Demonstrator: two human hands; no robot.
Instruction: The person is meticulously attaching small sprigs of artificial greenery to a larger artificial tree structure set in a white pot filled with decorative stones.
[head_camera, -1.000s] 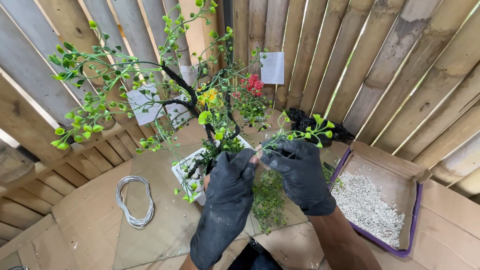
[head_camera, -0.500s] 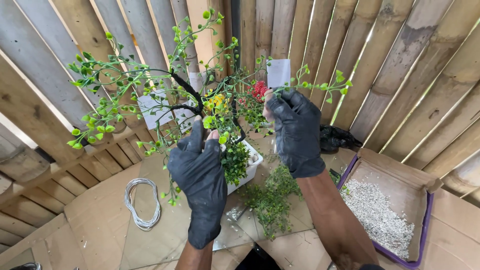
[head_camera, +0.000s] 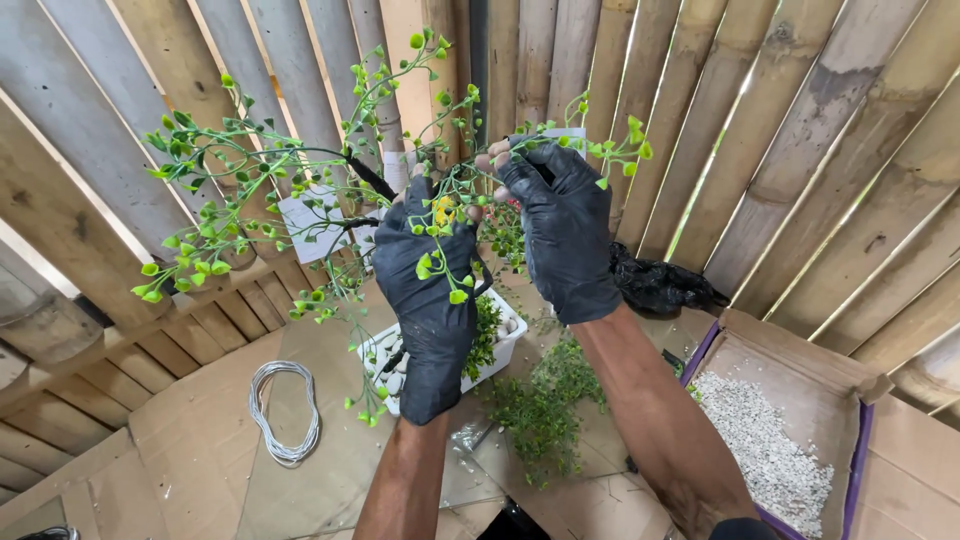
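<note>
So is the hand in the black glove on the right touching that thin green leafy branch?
Touching. The head view shows the right hand in its black glove pinching the thin green leafy branch between its fingertips, with no gap visible.

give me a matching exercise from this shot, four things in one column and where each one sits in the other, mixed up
Things:
1. wire coil
2. cardboard box of pale gravel
3. white planter
4. black bag

Places:
a. against the bamboo wall, behind the right hand
b. far right, on the floor
c. below and behind the left hand, with pebbles in it
d. on the cardboard at the left

Pairs: 1-d, 2-b, 3-c, 4-a
</note>
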